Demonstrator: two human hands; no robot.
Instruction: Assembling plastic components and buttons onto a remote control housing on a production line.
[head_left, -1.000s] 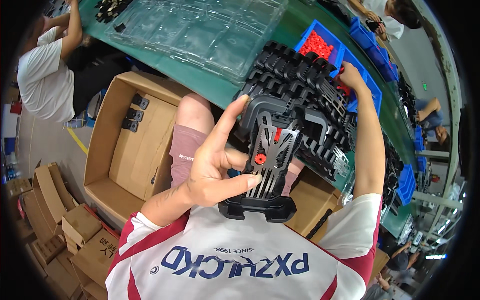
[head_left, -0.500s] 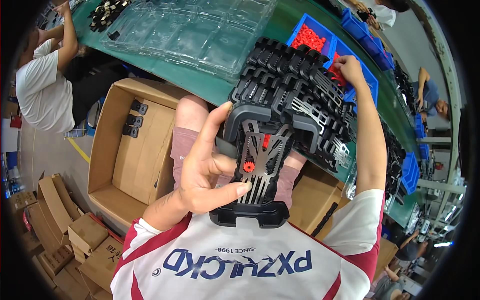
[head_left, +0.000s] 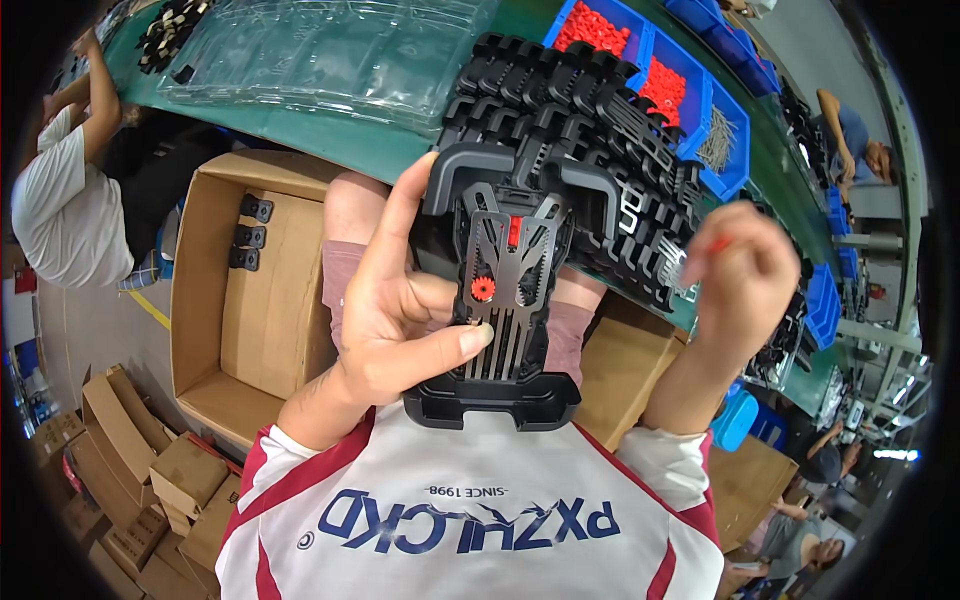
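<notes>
My left hand (head_left: 385,345) grips a black plastic holder (head_left: 463,390) with clamp-like arms at its far end and a wide notched foot at the near end. Its thumb presses on the slotted metal plate (head_left: 502,262) in the middle. On that plate sit a red gear (head_left: 483,289) at the left and a small red block (head_left: 515,231) near the top; no red gear shows on the right side. My right hand (head_left: 750,270), smeared by motion, is raised to the right of the holder, its fingers closed around a small red part (head_left: 718,244) whose shape is blurred.
Rows of similar black holders (head_left: 560,120) lie on the green table (head_left: 290,135). Beyond are blue bins with red parts (head_left: 663,90) and metal pins (head_left: 717,140). Clear plastic trays (head_left: 330,60) lie at the far left. An open carton (head_left: 205,290) stands left of my legs; a person (head_left: 75,210) sits beyond.
My right hand has left the bin of red parts and come back toward me with a small red part. The left hand still holds the black holder.
</notes>
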